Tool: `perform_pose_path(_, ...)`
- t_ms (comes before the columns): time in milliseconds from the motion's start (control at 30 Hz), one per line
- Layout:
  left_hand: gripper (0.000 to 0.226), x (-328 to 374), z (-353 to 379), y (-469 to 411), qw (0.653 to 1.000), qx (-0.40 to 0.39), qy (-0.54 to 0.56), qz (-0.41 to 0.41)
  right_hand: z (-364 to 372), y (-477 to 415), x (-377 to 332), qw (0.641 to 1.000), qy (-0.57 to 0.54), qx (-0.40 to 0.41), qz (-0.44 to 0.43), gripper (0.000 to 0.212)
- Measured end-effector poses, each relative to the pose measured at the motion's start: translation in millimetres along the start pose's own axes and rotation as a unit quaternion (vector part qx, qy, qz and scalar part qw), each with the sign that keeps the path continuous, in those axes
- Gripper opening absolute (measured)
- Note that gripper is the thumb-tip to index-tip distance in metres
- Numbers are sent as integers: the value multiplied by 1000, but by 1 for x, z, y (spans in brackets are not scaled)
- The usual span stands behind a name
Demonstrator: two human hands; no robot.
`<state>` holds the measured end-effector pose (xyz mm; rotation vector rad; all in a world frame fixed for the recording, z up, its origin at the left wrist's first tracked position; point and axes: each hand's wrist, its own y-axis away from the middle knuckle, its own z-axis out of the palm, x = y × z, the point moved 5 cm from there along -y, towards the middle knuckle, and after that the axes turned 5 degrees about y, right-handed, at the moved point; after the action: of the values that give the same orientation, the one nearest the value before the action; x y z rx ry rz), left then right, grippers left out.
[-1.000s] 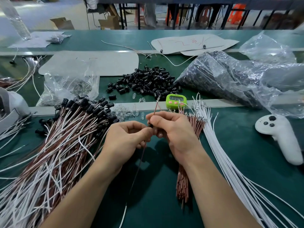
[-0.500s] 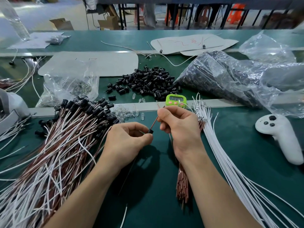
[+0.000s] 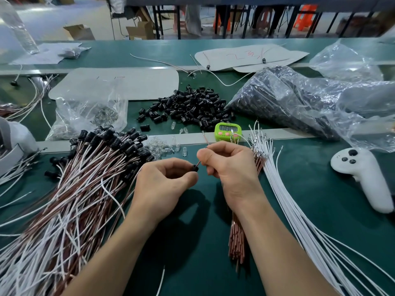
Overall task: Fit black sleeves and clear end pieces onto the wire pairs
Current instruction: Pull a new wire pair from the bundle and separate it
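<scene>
My left hand (image 3: 164, 184) pinches a small black sleeve (image 3: 195, 168) at its fingertips. My right hand (image 3: 230, 165) pinches a thin brown wire (image 3: 204, 137) that runs through the sleeve and sticks up past my fingers. Loose black sleeves (image 3: 192, 107) lie in a heap at the middle back. Several clear end pieces (image 3: 162, 147) are scattered by the table seam. Finished wire pairs (image 3: 85, 178) with black sleeves pile up at the left. Bare brown wires (image 3: 237, 242) lie under my right wrist, white wires (image 3: 299, 210) to the right.
A green timer (image 3: 227, 131) stands behind my right hand. A white controller (image 3: 363, 174) lies at the right. Plastic bags (image 3: 299, 103) of black parts fill the back right; a clear bag (image 3: 89, 116) sits back left. Grey boards (image 3: 115, 84) lie farther back.
My hands have moved apart: the right hand pulled the brown wire up and right through the sleeve, while the left hand kept the sleeve in place.
</scene>
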<state>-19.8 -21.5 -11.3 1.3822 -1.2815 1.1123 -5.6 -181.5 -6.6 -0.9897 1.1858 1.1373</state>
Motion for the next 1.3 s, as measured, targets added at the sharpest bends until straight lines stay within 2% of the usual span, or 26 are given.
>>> perform_pose_path(133, 24, 2, 0, 1, 1000, -3, 20, 9, 4, 1, 1, 999, 31, -36, 5, 24)
perform_pose_path(267, 26, 0, -3, -1, 1000, 10, 26, 5, 6, 1, -1, 997, 10, -74, 4, 18)
perform_pose_path(367, 30, 0, -3, -2, 999, 16, 42, 2, 4, 1, -2, 998, -4, -70, -1, 19)
perform_pose_path(600, 16, 4, 1, 1, 995, -12, 92, 27, 8, 2, 1, 996, 47, -77, 10, 22)
perform_pose_path(767, 15, 2, 2, -1, 996, -11, 79, 30, 7, 2, -1, 995, 33, -89, 18, 21)
perform_pose_path(1167, 17, -2, 1, -5, 997, -7, 69, 38, 7, 5, 1, 987, 150, -4, -56, 10)
perform_pose_path(1300, 19, -1, 1, -5, 998, -4, 60, 32, 7, 8, -5, 974, 216, -8, -75, 13)
